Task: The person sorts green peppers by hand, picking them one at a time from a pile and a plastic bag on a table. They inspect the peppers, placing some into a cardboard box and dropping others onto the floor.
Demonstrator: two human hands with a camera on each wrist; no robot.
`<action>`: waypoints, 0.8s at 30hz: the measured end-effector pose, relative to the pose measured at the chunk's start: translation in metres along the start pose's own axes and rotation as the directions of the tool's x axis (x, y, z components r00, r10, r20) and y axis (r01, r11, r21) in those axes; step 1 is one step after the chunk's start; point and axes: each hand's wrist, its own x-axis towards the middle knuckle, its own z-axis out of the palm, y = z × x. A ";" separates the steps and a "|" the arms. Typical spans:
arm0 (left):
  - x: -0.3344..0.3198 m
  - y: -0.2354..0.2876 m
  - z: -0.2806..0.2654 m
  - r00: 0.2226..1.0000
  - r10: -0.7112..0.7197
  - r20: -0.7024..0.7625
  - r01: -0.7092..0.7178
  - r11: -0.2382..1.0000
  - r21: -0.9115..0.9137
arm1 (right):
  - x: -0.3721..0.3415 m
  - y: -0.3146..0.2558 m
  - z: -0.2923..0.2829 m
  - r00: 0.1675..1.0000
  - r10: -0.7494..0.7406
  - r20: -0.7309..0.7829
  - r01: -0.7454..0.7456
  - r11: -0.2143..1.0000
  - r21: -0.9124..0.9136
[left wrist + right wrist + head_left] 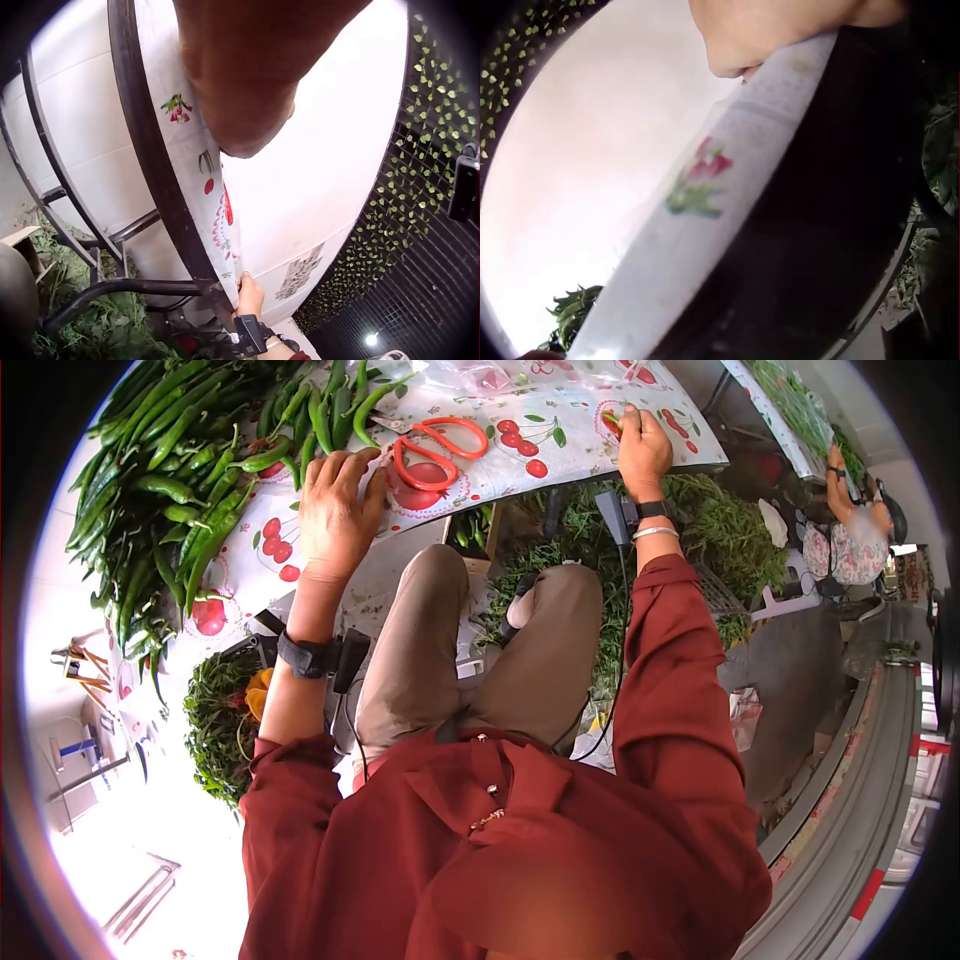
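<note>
My left hand [338, 510] rests at the table's front edge, back up and fingers loosely bent, beside the heap of long green chili peppers [175, 480]. Just right of its fingertips lie scissors with red-orange handles [438, 452]; their blades point toward the peppers. Farther right, my right hand [643, 450] is at the table edge with curled fingers. A small green piece [611, 422] shows at its fingertips, mostly hidden by the hand. In the right wrist view the curled right hand [780, 34] is low over the cherry-print tablecloth [705, 187].
Clear plastic bags [490, 375] lie at the table's back. Below the edge are a box of peppers [470, 530] and heaps of cut green plants [700, 520]. Another person [858, 535] handles greens at a table on the far right.
</note>
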 end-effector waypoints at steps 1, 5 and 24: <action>0.000 0.000 0.000 1.000 0.002 0.003 -0.002 1.000 -0.007 | 0.000 0.001 0.000 1.000 0.004 0.010 -0.004 1.000 -0.012; 0.000 0.001 -0.001 1.000 -0.015 0.012 0.015 1.000 -0.016 | -0.001 0.003 0.001 0.999 -0.033 -0.012 0.034 0.999 0.019; 0.002 0.009 -0.010 0.999 -0.037 -0.014 0.036 0.997 -0.068 | -0.004 -0.006 -0.001 1.000 -0.012 -0.023 0.013 0.999 0.030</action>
